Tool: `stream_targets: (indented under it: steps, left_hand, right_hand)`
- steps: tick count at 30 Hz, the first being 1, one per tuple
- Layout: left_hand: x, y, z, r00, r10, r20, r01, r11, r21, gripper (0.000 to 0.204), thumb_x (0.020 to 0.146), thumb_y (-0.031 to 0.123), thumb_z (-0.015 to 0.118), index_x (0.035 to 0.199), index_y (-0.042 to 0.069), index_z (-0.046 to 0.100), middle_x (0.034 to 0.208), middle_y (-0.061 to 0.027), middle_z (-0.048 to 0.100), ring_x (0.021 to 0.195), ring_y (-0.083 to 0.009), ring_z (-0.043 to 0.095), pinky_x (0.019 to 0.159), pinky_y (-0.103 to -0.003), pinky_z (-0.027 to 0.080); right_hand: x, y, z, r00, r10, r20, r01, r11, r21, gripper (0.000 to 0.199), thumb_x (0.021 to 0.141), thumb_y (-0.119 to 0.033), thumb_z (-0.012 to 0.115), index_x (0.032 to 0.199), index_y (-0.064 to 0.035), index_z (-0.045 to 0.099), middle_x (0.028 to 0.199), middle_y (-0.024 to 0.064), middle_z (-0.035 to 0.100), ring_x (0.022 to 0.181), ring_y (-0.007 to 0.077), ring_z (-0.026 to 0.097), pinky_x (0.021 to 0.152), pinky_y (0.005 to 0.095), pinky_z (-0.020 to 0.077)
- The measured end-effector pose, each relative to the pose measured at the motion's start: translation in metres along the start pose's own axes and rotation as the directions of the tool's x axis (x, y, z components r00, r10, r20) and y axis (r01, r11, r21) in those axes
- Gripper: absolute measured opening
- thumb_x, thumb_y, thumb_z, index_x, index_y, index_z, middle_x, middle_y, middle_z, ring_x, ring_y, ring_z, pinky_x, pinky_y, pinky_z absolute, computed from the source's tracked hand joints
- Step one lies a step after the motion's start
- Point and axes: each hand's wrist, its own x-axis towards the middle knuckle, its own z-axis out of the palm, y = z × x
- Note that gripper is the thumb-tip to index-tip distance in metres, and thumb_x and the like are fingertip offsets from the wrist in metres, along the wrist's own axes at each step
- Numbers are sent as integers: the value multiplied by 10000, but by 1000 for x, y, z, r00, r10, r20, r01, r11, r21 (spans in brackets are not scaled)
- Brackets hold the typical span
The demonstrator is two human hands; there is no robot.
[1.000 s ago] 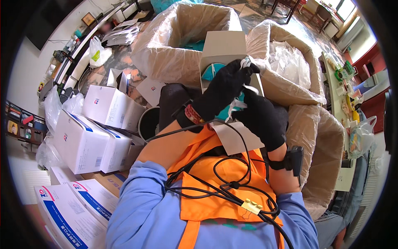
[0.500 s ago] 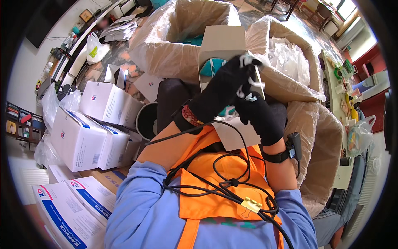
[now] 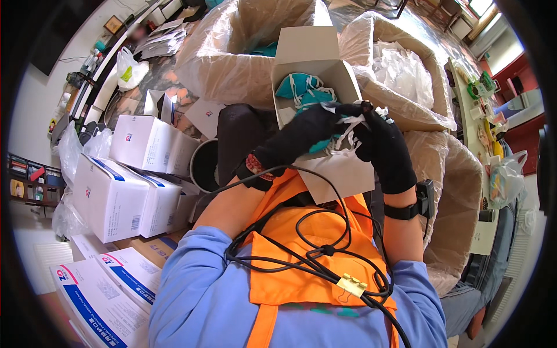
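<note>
An open white carton [image 3: 306,45] stands between my knees, its flaps folded out. Teal face masks [image 3: 296,88] with white straps are heaped inside it. My left hand [image 3: 301,136], in a black glove, reaches over the carton with its fingers closed around white mask straps [image 3: 348,137]. My right hand [image 3: 390,152], gloved the same way, is pinched on the straps at the carton's right side. The two hands are close together, and the straps loop between them. The mask bodies under the hands are mostly hidden.
Plastic-lined cardboard boxes [image 3: 232,75] surround the carton; one at the right holds clear plastic bags [image 3: 401,72]. Printed white cartons [image 3: 110,197] are stacked at my left, beside a dark bin [image 3: 204,168]. Black cables [image 3: 328,252] lie across my orange apron.
Both hands have come lower and nearer to me, and my right hand has shifted right. More teal masks show in the carton.
</note>
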Motion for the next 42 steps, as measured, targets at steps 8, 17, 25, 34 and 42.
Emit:
stream_targets:
  steps: [8,17,25,34,42]
  left_hand:
    - [-27,-6,7,964,93,-249,-117,990,-83,225,957,121,568,1155,17,540,1100,-74,615,1010,-139,590,891,-289,478]
    - [-33,16,23,980,8,-196,31,981,194,206,913,134,624,1090,30,619,986,-90,634,896,-184,617,801,-303,485]
    - [-38,5,4,862,505,39,-274,401,874,173,964,155,538,928,15,633,837,-87,636,740,-159,562,706,-307,475]
    - [-27,6,-3,976,131,-175,-107,985,138,148,834,134,626,939,31,648,796,-90,609,678,-166,597,607,-275,469]
    - [-37,13,43,916,391,-92,-112,468,877,214,849,84,580,1051,19,608,942,-175,587,829,-306,618,687,-376,515]
  right_hand:
    - [3,20,-2,907,-387,166,417,779,-469,220,984,-154,518,1167,-111,633,731,-45,551,509,20,383,469,165,312]
    - [-4,-3,6,987,-152,55,162,907,-389,247,977,-145,530,1204,-125,625,687,-48,554,517,30,417,480,192,352]
    - [-15,-9,12,963,-231,137,266,739,-619,261,979,-70,482,1198,-92,623,633,-18,522,508,57,450,481,225,387]
    - [-13,2,13,1000,19,-14,-21,992,-125,219,935,-269,588,1031,-75,614,632,-23,474,489,59,424,440,206,321]
    - [-4,24,24,1000,-29,-10,27,984,-175,204,972,-263,539,1018,-88,632,665,-40,492,471,40,411,401,195,283]
